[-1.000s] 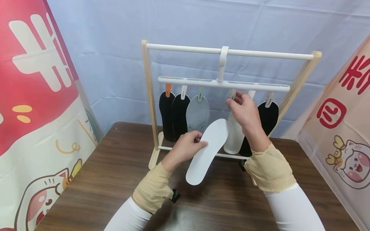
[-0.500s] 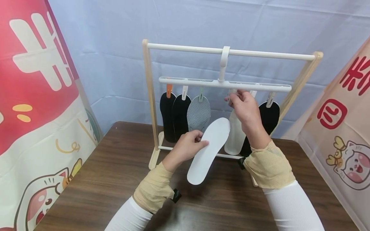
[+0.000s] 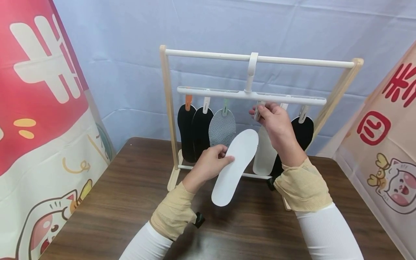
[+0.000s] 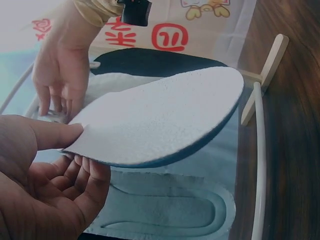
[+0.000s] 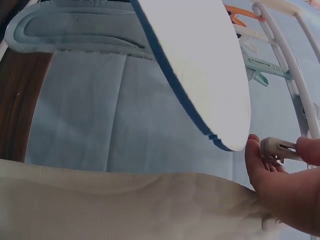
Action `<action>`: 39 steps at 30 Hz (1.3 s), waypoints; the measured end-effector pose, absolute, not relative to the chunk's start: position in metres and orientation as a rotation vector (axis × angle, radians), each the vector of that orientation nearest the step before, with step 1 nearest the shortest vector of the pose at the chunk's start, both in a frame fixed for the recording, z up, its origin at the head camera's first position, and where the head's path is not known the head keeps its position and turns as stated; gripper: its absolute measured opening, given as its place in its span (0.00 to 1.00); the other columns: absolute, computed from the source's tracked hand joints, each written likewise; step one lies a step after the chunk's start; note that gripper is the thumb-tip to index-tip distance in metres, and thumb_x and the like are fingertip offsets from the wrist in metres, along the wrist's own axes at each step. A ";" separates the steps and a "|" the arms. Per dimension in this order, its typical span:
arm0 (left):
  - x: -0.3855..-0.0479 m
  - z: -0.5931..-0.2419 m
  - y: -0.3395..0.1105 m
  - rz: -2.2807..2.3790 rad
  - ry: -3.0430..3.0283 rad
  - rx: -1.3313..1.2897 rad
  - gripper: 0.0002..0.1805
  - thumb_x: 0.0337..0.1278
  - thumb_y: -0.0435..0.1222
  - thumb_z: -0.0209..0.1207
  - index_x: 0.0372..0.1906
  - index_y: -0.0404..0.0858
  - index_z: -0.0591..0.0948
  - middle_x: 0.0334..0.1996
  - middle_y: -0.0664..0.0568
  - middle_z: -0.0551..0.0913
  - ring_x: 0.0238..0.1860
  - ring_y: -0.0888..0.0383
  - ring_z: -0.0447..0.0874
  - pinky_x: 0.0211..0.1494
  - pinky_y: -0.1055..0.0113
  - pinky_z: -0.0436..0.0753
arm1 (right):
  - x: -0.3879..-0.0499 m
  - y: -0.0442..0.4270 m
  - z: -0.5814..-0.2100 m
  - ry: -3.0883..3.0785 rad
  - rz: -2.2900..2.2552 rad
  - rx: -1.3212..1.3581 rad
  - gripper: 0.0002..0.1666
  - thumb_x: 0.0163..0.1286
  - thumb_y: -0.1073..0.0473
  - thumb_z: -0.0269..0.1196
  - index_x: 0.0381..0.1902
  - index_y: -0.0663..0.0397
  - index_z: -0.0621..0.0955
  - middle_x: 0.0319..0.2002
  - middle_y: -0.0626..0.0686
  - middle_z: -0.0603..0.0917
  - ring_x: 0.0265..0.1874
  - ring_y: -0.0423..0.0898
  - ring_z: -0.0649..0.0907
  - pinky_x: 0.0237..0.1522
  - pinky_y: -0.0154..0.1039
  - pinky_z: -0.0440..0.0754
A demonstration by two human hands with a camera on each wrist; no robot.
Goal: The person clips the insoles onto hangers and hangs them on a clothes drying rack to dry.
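My left hand (image 3: 211, 162) pinches a white insole (image 3: 235, 169) between thumb and fingers, tilted in front of the rack. The left wrist view shows the thumb on its white face; in the right wrist view its edge (image 5: 172, 80) is blue. My right hand (image 3: 276, 122) pinches a pale clothespin clip (image 5: 275, 148) under the white hanger bar (image 3: 224, 94). The insole's upper end is close below that clip, apart from it. Behind the right hand hangs an off-white insole (image 3: 264, 155), its top hidden.
Left of centre, two black insoles (image 3: 186, 133) and a grey insole (image 3: 222, 128) hang from clips. Another black insole (image 3: 303, 133) hangs at the right. The wooden-sided rack (image 3: 167, 104) stands on a brown table (image 3: 146, 173). Printed cloths flank both sides.
The white insole has risen slightly towards the clip. The clip in my right hand now tilts a little to the left, and that hand has shifted slightly.
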State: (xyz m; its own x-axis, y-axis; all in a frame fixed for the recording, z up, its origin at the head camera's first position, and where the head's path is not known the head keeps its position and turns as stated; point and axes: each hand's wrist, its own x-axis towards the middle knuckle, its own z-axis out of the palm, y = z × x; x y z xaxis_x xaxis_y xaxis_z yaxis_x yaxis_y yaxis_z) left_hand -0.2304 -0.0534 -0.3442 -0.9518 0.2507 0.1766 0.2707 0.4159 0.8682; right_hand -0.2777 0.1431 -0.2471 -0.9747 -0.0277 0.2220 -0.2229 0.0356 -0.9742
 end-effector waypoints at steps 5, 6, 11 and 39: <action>-0.231 -0.343 -0.053 -1.636 -2.620 -0.472 0.13 0.66 0.38 0.64 0.49 0.35 0.83 0.37 0.47 0.83 0.36 0.56 0.81 0.36 0.64 0.83 | -0.276 0.144 -0.247 -2.093 2.159 0.291 0.12 0.82 0.58 0.50 0.55 0.59 0.70 0.50 0.52 0.78 0.54 0.44 0.81 0.64 0.37 0.73; -0.231 -0.342 -0.053 -1.636 -2.615 -0.472 0.13 0.66 0.38 0.65 0.49 0.35 0.83 0.37 0.47 0.83 0.36 0.56 0.81 0.36 0.65 0.83 | -0.276 0.144 -0.247 -2.082 2.166 0.304 0.11 0.82 0.58 0.50 0.55 0.58 0.70 0.49 0.52 0.78 0.52 0.44 0.82 0.63 0.37 0.74; -0.230 -0.342 -0.053 -1.633 -2.600 -0.479 0.12 0.65 0.38 0.65 0.48 0.34 0.83 0.37 0.47 0.83 0.36 0.56 0.80 0.37 0.66 0.81 | -0.276 0.145 -0.250 -2.036 2.197 0.345 0.06 0.82 0.60 0.49 0.52 0.53 0.70 0.46 0.52 0.78 0.48 0.43 0.83 0.58 0.34 0.76; -0.233 -0.338 -0.049 -1.664 -2.548 -0.464 0.12 0.66 0.38 0.65 0.47 0.34 0.83 0.35 0.47 0.85 0.36 0.56 0.81 0.37 0.66 0.79 | -0.268 0.139 -0.248 -1.907 2.279 0.319 0.04 0.80 0.63 0.51 0.47 0.56 0.73 0.35 0.47 0.84 0.42 0.42 0.85 0.53 0.34 0.78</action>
